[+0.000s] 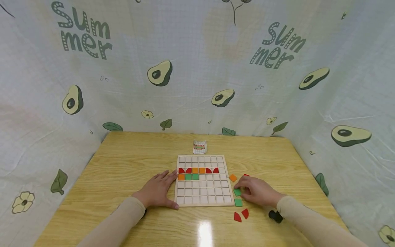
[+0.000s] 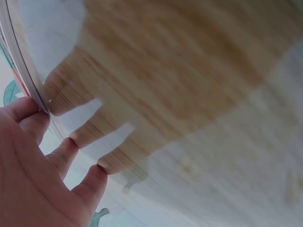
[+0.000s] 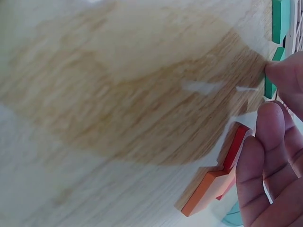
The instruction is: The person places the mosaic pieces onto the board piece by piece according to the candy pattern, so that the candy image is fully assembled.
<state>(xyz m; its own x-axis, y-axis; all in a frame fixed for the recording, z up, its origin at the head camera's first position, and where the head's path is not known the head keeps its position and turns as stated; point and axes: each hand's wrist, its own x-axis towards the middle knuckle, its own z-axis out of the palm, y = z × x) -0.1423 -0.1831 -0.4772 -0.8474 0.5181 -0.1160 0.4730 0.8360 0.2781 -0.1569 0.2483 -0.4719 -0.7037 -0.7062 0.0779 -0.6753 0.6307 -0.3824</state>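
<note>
A pale wooden grid board (image 1: 213, 192) lies on the table, one row holding red quarter-round and orange square tiles, the row below an orange and two green squares. My left hand (image 1: 158, 190) rests against the board's left edge, fingers spread; the left wrist view shows its fingertips touching the tabletop. Right of the board, my right hand (image 1: 257, 191) pinches a green square tile (image 1: 237, 192) between thumb and fingers, low at the table. Just nearer lies a second green tile (image 1: 238, 202). Beside the right fingers are an orange tile (image 3: 206, 189) and a red tile (image 3: 236, 146).
Two red quarter-round tiles (image 1: 237, 216) lie near the board's front right corner. Behind the board is a small pattern card (image 1: 200, 147) with a printed grid. A patterned cloth (image 1: 191, 103) hangs along the table's back and sides.
</note>
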